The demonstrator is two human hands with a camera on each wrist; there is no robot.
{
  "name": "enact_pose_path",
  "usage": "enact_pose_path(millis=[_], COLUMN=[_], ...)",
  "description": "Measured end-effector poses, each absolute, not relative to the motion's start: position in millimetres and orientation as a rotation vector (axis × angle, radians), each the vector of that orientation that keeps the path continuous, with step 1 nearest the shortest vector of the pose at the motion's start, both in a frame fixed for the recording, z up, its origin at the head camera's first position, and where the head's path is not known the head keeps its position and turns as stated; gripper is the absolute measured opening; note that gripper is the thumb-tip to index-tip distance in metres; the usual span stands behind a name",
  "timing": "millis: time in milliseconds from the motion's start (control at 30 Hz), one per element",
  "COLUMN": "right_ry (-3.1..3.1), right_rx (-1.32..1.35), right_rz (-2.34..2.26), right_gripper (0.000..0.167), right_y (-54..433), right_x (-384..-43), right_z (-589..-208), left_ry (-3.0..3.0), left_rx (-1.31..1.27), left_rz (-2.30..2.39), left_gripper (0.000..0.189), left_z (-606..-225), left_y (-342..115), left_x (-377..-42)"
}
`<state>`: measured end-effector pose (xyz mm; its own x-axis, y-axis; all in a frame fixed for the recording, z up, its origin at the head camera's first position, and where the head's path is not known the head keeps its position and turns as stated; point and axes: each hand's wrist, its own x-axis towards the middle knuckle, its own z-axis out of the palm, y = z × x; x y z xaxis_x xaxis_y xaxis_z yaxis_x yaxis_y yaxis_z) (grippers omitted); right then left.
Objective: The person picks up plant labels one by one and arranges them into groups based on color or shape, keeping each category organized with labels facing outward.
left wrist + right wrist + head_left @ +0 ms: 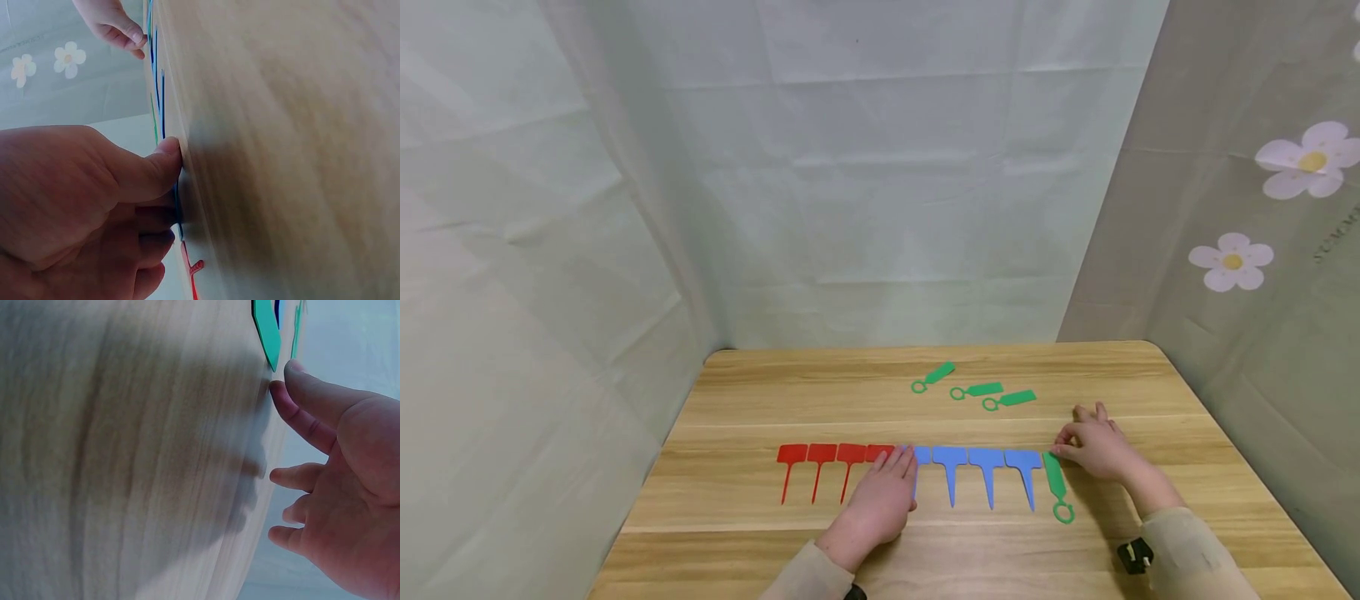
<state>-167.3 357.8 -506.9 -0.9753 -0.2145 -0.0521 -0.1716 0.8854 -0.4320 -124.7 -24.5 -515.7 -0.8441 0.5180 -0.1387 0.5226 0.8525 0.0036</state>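
Red T-shaped plant labels point(822, 452) lie in a row, followed on the right by blue T-shaped plant labels point(987, 458). My left hand point(883, 497) rests over the join of the two colours, hiding parts of the labels beneath. In the left wrist view its thumb and fingers touch a blue label's edge. A green ring-ended tag point(1055, 477) lies at the row's right end, ring toward me. Beside its top end is my right hand point(1097, 446); in the right wrist view, thumb and index finger lie close together just off the tag's tip, holding nothing.
Three more green ring-ended tags point(1010, 398) lie loose at the back of the wooden table point(760, 542). Pale cloth point(880, 208) hangs behind the table and at its sides, with printed flowers on the right.
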Motion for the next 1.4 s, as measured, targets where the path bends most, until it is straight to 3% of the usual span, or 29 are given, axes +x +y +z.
enact_pose_path(millis=[1400], right_ry=[2.944], right_rx=[-0.286], right_rz=[-0.658], right_gripper=[0.018], right_y=[357.8], right_x=[-168.4], right_z=[-506.6], left_ry=[2.895], left_rx=[0.822], left_rz=[-0.057], left_gripper=[0.061], left_z=[-517.9], left_y=[-25.5], left_x=[-126.1])
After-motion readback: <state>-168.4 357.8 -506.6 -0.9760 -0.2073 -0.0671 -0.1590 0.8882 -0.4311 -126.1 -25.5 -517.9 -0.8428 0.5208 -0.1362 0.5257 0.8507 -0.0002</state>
